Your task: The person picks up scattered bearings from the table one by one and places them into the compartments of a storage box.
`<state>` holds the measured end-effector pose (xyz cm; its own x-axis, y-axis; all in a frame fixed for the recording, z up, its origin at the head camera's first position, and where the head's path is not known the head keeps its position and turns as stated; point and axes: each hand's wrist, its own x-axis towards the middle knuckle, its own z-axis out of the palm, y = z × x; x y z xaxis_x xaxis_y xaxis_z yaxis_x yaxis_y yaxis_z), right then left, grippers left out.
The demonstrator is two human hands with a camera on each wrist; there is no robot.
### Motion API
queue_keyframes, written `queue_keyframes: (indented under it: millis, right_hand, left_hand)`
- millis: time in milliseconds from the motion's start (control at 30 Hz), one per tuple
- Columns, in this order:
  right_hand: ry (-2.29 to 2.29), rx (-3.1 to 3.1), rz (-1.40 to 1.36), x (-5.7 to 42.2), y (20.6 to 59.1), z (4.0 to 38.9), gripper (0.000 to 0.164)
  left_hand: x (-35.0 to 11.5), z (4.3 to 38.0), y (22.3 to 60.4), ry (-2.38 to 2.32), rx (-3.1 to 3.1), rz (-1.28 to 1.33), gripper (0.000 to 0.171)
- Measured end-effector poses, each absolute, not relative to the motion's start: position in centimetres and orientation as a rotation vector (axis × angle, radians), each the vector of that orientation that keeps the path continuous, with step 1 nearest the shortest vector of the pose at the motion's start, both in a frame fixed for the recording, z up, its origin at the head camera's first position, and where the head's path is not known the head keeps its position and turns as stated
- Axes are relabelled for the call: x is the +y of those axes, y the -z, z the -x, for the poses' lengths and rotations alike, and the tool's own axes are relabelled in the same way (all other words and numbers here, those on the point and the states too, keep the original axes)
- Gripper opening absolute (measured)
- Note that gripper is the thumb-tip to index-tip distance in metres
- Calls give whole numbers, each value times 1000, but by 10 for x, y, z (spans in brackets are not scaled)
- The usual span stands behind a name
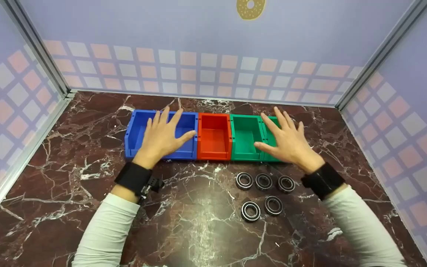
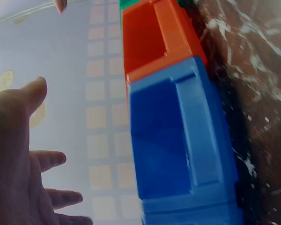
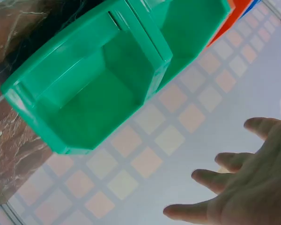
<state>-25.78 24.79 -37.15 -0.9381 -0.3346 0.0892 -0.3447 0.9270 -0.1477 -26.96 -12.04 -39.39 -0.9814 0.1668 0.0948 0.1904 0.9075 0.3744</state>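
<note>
My left hand [image 1: 163, 138] hovers with spread fingers over the blue bins [image 1: 135, 128] at the left end of a row. Its fingers and palm in the left wrist view hold nothing. Over the green bins [image 1: 245, 129] at the row's right end is my right hand [image 1: 289, 142], its fingers also spread and nothing in its grasp. Between the two colours sits a red bin [image 1: 214, 139]. The bins' visible insides hold nothing; the hands hide part of the blue and right green ones. Several bearings [image 1: 250, 211] lie flat on the table in front of the green bins.
The bins stand side by side on a dark red marbled table [image 1: 198, 207]. Behind them rises a purple wall [image 1: 198, 33] with pink and white checks. Side panels [image 1: 417, 122] with metal edges close off the left and right.
</note>
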Motion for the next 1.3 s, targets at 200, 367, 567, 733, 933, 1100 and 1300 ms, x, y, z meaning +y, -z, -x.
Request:
queue_keyframes:
  millis: [200,367,567,733,933,1100,1300]
  right_hand:
    - [-229,-3021,-604,267,374,235,87]
    - [-251,-3060,-626,285,383,219,81]
    - [-267,-3082,-617,303,399,205,67]
    - [-297,-3086,-631,312,414,199,59]
    - [-348,-3082,-711,319,427,198,55]
    - [-396,-3071,-750,324,436,197,55]
    - [-446,-3060,-800,325,443,197,56]
  left_hand:
    - [-133,272,404,651,-3029,224,80]
    - [-137,279,412,731,-3001,149,70]
    - [-139,288,423,812,-2907,124,61]
    - [-141,291,429,817,-2889,114,55]
    - [-143,292,432,796,-2857,96,39]
    - [-145,294,434,807,-2850,91,32]
    - [-147,296,436,839,-2910,52,37]
